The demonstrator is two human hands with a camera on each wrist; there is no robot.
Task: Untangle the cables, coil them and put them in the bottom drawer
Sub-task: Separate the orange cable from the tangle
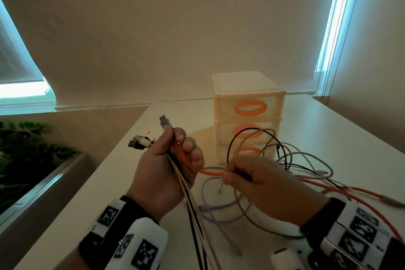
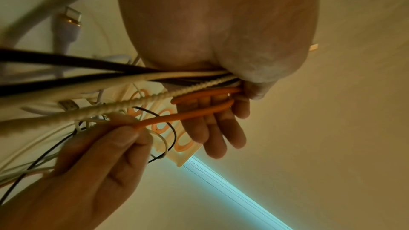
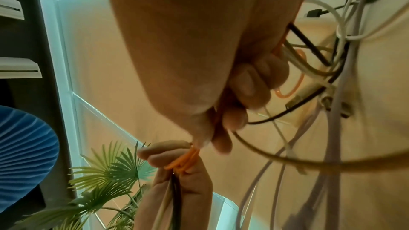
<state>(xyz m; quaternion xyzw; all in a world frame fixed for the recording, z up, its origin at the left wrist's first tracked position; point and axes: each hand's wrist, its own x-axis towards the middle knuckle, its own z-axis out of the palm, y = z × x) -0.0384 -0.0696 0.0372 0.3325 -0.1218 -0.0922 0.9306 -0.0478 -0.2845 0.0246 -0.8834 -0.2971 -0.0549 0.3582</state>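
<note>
Two hands up over the table (image 1: 153, 182), both busy w/ cables. Left hand (image 1: 166, 164) is clenched round a bundle of cables (image 1: 186, 184): black, cream and braided strands plus a folded orange cable (image 1: 210, 172). Plug ends (image 1: 141, 142) stick out of the fist at approx 10 o'clock, and a black connector (image 1: 164, 121) at 12. Rest of the bundle hangs down twd 6 o'clock, past the wrist.

Right hand (image 1: 254, 178), at 3 o'clock of the left, pinches the orange cable betw. thumb and fingertips, other fingers curled w/ thin black and tan strands running thru them. Orange length bridges the two hands.

Loose tangle (image 1: 295, 160) of white, grey, lilac, black and red-orange cables lies on the table at 2–4 o'clock of the right hand; some loops rise in front of the drawers.

Drawer unit (image 1: 248, 92), cream w/ three orange oval handles, stands on the table at 12 o'clock behind the hands. Bottom drawer (image 1: 221, 151) looks closed, as do the other two; contents can't be seen.

Green plant (image 1: 26, 149) at 9 o'clock, beyond the table edge.
</note>
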